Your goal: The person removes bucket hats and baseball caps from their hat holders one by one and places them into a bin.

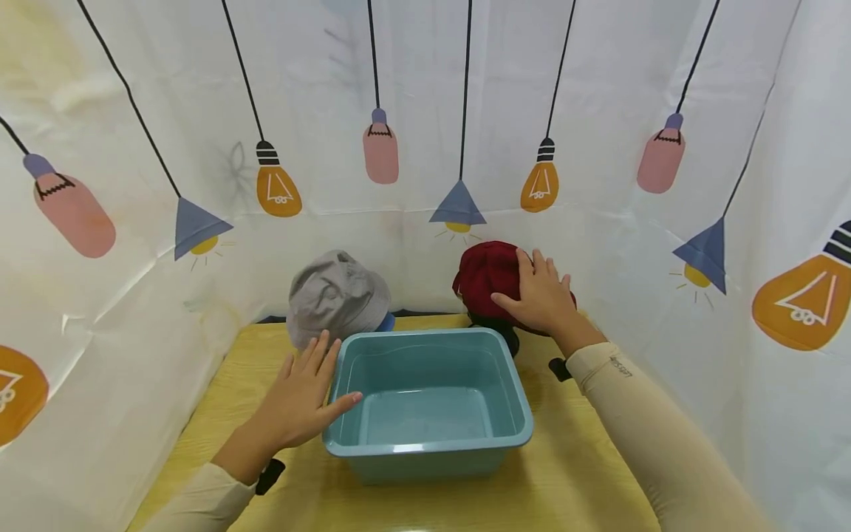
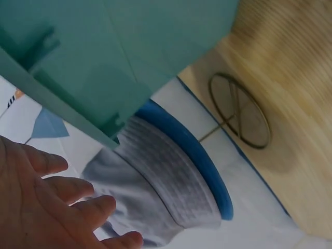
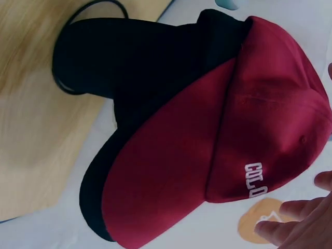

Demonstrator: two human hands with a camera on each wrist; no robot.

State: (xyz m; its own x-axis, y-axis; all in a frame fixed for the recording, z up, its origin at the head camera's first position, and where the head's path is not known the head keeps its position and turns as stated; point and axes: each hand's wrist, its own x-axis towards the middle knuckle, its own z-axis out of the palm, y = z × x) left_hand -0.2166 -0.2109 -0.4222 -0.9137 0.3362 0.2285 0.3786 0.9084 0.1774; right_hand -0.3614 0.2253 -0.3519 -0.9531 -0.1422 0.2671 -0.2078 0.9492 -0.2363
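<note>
A teal plastic basin stands in the middle of the table with its inside bare. My left hand has its fingers spread, the thumb overlapping the basin's left rim in the head view. Just past those fingertips is a grey bucket hat; a blue brim shows under it. On the other side my right hand reaches to a dark red cap, its fingers extended over the crown's right side. White lettering marks the red cap, and black headwear sits beneath it.
The yellow wood-grain table ends at a white curtain printed with lamps and bulbs, which also closes both sides. A round wire base stands under the bucket hat, and a dark ring shows beside the black headwear.
</note>
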